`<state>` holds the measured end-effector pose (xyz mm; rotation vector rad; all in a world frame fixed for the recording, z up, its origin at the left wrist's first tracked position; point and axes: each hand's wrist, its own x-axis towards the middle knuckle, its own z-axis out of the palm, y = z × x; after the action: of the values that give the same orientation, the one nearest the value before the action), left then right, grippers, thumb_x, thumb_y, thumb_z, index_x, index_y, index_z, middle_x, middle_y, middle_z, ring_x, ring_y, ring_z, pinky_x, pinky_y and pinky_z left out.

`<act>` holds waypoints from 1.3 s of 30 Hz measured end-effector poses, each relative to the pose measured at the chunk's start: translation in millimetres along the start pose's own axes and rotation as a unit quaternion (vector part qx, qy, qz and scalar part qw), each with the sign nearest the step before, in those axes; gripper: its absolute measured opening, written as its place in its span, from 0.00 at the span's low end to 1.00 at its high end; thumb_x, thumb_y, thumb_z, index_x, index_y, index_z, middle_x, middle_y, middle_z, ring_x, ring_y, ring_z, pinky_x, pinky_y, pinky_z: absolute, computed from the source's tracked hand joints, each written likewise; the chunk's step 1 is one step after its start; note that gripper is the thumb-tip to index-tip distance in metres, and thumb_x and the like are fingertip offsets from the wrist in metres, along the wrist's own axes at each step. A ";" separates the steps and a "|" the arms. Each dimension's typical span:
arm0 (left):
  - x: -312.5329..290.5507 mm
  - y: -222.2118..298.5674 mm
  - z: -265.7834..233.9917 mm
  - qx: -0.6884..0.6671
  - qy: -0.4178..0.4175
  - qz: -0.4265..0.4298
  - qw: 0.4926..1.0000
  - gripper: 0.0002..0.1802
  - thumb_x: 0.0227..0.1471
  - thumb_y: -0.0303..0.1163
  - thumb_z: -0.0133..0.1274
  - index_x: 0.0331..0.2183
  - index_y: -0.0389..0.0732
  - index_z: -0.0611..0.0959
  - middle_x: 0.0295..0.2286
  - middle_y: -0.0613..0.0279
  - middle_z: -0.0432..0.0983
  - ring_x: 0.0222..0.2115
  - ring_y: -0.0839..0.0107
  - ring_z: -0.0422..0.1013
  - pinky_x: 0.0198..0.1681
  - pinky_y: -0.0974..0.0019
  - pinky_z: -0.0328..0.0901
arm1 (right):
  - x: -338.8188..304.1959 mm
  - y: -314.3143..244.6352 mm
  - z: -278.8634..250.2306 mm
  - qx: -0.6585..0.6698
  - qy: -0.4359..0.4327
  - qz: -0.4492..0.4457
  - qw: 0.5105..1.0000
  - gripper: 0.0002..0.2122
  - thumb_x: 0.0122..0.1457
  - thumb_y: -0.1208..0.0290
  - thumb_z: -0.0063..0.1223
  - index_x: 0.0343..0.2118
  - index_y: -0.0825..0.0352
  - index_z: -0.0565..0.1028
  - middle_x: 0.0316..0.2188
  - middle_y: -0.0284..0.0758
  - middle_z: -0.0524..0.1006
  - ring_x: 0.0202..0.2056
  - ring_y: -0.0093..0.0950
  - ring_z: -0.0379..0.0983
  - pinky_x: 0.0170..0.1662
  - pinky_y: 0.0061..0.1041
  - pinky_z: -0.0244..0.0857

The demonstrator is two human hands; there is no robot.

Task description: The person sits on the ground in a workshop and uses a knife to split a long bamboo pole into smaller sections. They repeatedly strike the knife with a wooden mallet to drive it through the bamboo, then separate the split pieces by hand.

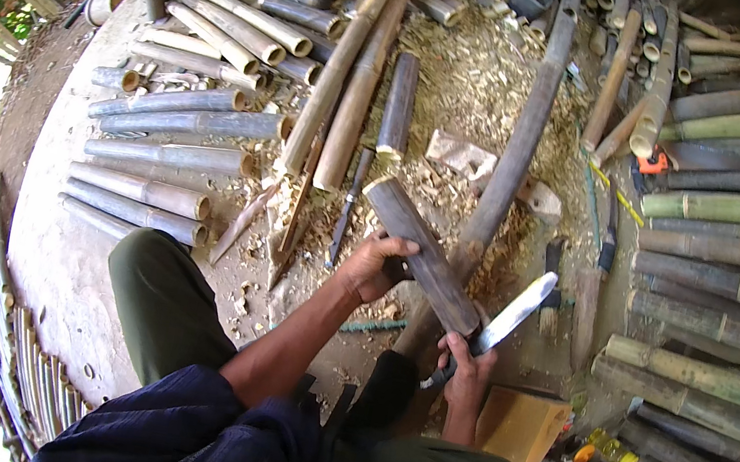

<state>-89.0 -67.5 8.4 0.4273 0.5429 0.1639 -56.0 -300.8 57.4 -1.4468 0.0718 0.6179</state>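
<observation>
Stretching away toward the upper edge, a long dark pole (522,139) is laid over a spread of pale shavings (474,64). Above its near part, a shorter bamboo piece (425,251) is held at a slant, its pale cut end turned up and to the left; whether the pole is touched by it cannot be told. The bamboo piece is judged to be stiff and fairly light for its bulk — smooth-skinned, so apt to twist in a loose grip, and more easily split along its length than crushed. It is best held around the middle, well clear of any edge. Just beside its lower end a knife (517,310) is held, the bright blade angled up and to the right. Near its middle the bamboo piece is clasped by the left hand (374,266), the thumb laid on top, the fingers mostly hidden beneath. At the lower end the right hand (467,367) is placed, closed around the knife's handle — contact with the bamboo cannot be made out for certain.
</observation>
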 end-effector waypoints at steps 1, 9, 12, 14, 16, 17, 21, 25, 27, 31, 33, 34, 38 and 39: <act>1.9 1.6 -1.0 -0.013 -0.010 0.008 1.000 0.34 0.46 0.29 0.66 0.55 0.35 0.73 0.48 0.51 0.78 0.49 0.53 0.75 0.57 0.41 0.67 | 2.1 -7.1 2.3 -0.014 -0.009 -0.019 1.000 0.28 0.55 0.73 0.65 0.59 0.71 0.70 0.31 0.32 0.78 0.28 0.19 0.74 0.22 0.20 0.65; 3.5 0.3 -9.4 -0.032 -0.027 -0.006 0.999 0.37 0.44 0.28 0.64 0.57 0.35 0.72 0.51 0.49 0.75 0.54 0.51 0.70 0.63 0.41 0.60 | 9.7 -2.4 -5.6 -0.043 -0.032 -0.002 0.999 0.32 0.53 0.75 0.66 0.62 0.70 0.67 0.33 0.33 0.78 0.27 0.18 0.74 0.23 0.17 0.69; 1.8 -0.1 -9.8 -0.031 -0.031 -0.013 0.999 0.37 0.43 0.26 0.63 0.56 0.35 0.72 0.52 0.49 0.75 0.53 0.51 0.71 0.62 0.41 0.61 | 6.8 1.3 -7.0 -0.030 -0.025 0.006 0.999 0.30 0.53 0.75 0.67 0.61 0.69 0.70 0.32 0.32 0.79 0.26 0.18 0.73 0.23 0.18 0.68; 0.5 -1.2 -9.4 -0.033 -0.031 -0.015 0.999 0.37 0.42 0.26 0.63 0.56 0.35 0.72 0.52 0.49 0.75 0.53 0.51 0.72 0.62 0.40 0.61 | 4.4 2.9 -7.9 -0.022 -0.019 0.013 0.999 0.30 0.53 0.76 0.66 0.60 0.69 0.70 0.32 0.32 0.79 0.25 0.18 0.73 0.23 0.18 0.68; 0.4 -3.4 -10.6 -0.032 -0.026 -0.011 0.999 0.36 0.42 0.26 0.62 0.56 0.35 0.73 0.51 0.49 0.76 0.53 0.51 0.72 0.61 0.40 0.62 | 3.3 5.6 -8.9 -0.014 -0.020 0.016 1.000 0.29 0.53 0.76 0.66 0.60 0.70 0.70 0.31 0.32 0.79 0.24 0.18 0.72 0.23 0.18 0.68; 0.4 -4.4 -11.0 -0.029 -0.028 -0.013 0.999 0.36 0.42 0.26 0.62 0.56 0.35 0.73 0.51 0.49 0.76 0.53 0.51 0.72 0.61 0.40 0.62 | 2.8 7.0 -9.7 -0.010 -0.020 0.017 1.000 0.29 0.53 0.76 0.66 0.60 0.70 0.70 0.31 0.32 0.78 0.24 0.18 0.72 0.22 0.19 0.68; 5.4 -11.7 -21.4 -0.029 -0.042 -0.026 0.998 0.36 0.43 0.26 0.63 0.56 0.35 0.73 0.50 0.49 0.76 0.53 0.51 0.72 0.61 0.41 0.62 | 3.4 11.7 -13.7 -0.002 -0.019 0.028 0.999 0.29 0.52 0.78 0.65 0.59 0.70 0.70 0.31 0.33 0.78 0.22 0.19 0.71 0.22 0.21 0.67; -4.3 -11.7 -6.7 -0.004 -0.027 -0.021 0.999 0.36 0.45 0.28 0.66 0.56 0.33 0.72 0.50 0.49 0.76 0.53 0.51 0.71 0.62 0.44 0.62 | -1.7 9.6 -13.1 0.004 -0.022 0.032 0.999 0.25 0.52 0.78 0.65 0.54 0.71 0.71 0.31 0.34 0.78 0.21 0.20 0.70 0.21 0.22 0.66; -7.7 -22.9 -0.5 0.032 -0.022 -0.028 0.999 0.38 0.44 0.29 0.69 0.56 0.34 0.72 0.49 0.49 0.76 0.53 0.51 0.71 0.62 0.45 0.62 | -5.3 13.6 -10.4 0.003 -0.037 0.040 0.999 0.23 0.51 0.79 0.65 0.51 0.71 0.72 0.31 0.34 0.78 0.21 0.20 0.70 0.20 0.22 0.66; -18.0 -40.3 23.7 0.053 0.006 -0.060 0.997 0.40 0.45 0.31 0.70 0.56 0.39 0.68 0.43 0.54 0.75 0.44 0.56 0.75 0.54 0.47 0.70 | -13.5 21.8 -4.5 0.011 -0.050 0.067 0.996 0.22 0.51 0.75 0.70 0.48 0.70 0.71 0.29 0.34 0.78 0.20 0.21 0.70 0.20 0.22 0.67; -20.5 -40.1 26.8 0.055 0.016 -0.065 0.996 0.39 0.45 0.30 0.70 0.56 0.40 0.68 0.42 0.54 0.75 0.42 0.57 0.76 0.50 0.48 0.73 | -16.9 16.8 -1.9 0.003 -0.069 0.067 0.995 0.21 0.54 0.69 0.70 0.47 0.69 0.71 0.26 0.32 0.75 0.20 0.21 0.70 0.20 0.22 0.65; -21.1 -38.6 28.6 0.055 0.020 -0.069 0.996 0.38 0.45 0.30 0.69 0.55 0.41 0.69 0.42 0.55 0.75 0.42 0.57 0.76 0.49 0.49 0.74 | -19.1 13.5 0.1 0.013 -0.070 0.057 0.996 0.21 0.55 0.66 0.69 0.47 0.68 0.71 0.24 0.32 0.74 0.20 0.21 0.70 0.19 0.22 0.65; -18.9 -36.0 29.2 0.061 0.009 -0.062 0.996 0.38 0.45 0.29 0.68 0.54 0.40 0.67 0.43 0.55 0.73 0.43 0.61 0.74 0.51 0.51 0.72 | -14.9 27.5 -12.6 0.005 -0.003 0.037 0.999 0.16 0.65 0.59 0.57 0.46 0.65 0.70 0.21 0.31 0.72 0.18 0.21 0.67 0.18 0.22 0.62; -18.2 -35.6 25.7 0.066 0.007 -0.055 0.996 0.37 0.45 0.29 0.68 0.54 0.40 0.68 0.42 0.55 0.74 0.42 0.60 0.75 0.50 0.51 0.72 | -13.1 27.9 -12.2 0.008 0.026 0.039 0.999 0.15 0.66 0.59 0.55 0.46 0.65 0.70 0.21 0.31 0.72 0.18 0.20 0.67 0.18 0.22 0.61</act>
<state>-89.3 -113.2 21.2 0.5232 0.5913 0.0245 -75.3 -316.9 35.8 -1.4490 0.1743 0.6419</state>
